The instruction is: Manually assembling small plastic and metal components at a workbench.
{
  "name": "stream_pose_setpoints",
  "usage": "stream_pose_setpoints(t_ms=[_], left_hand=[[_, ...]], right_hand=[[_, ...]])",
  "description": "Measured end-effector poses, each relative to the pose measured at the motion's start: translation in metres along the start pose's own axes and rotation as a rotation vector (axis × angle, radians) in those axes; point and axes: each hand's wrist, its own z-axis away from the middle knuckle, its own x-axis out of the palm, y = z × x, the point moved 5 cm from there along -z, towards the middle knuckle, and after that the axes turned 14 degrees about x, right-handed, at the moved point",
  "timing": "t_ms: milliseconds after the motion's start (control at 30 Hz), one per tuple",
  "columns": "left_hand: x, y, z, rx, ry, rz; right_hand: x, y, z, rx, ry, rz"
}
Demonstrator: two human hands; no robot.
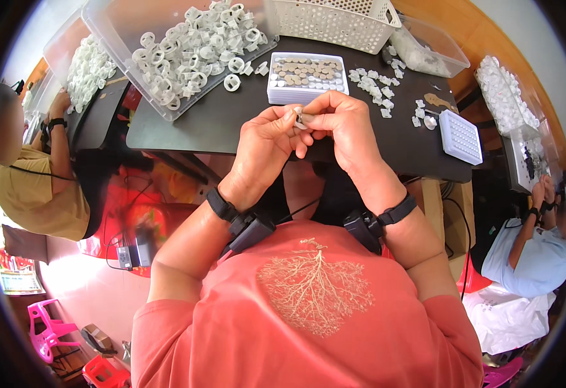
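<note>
Above the table's near edge, my left hand [268,138] and my right hand [342,124] meet with their fingertips pinched around a small part [299,121]. It looks whitish with a dark, shiny bit; its exact kind is too small to make out. Just beyond my fingers stands a white tray [308,97] with rows of small round pieces, many tan and some white. A clear plastic bin [195,107] heaped with white ring-shaped plastic parts [199,48] lies to the left, a few rings loose beside it. Small white clips [376,87] are scattered right of the tray.
A second white tray [460,137] sits at the table's right end, near a tan flat piece [438,100]. At the back are a white perforated basket [334,22] and a clear tub [428,52]. One person [34,174] works at left, another [532,246] at right.
</note>
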Motion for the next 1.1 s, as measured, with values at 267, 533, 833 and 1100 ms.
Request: stream_pose_setpoints(t_ms=[267, 533, 833, 1100], left_hand=[[0.001, -0.003, -0.004, -0.019, -0.006, -0.030], [0.005, -0.002, 0.001, 0.010, -0.050, -0.128], [0.011, -0.003, 0.006, 0.095, 0.022, -0.158], [0.017, -0.009, 0.007, 0.104, 0.039, -0.161]], right_hand=[[-0.002, -0.002, 0.001, -0.038, -0.003, -0.017], [0.001, -0.005, 0.013, -0.141, -0.020, 0.016], [0.001, 0.006, 0.017, -0.238, 0.030, 0.073], [-0.004, 0.014, 0.023, -0.305, 0.060, 0.085]])
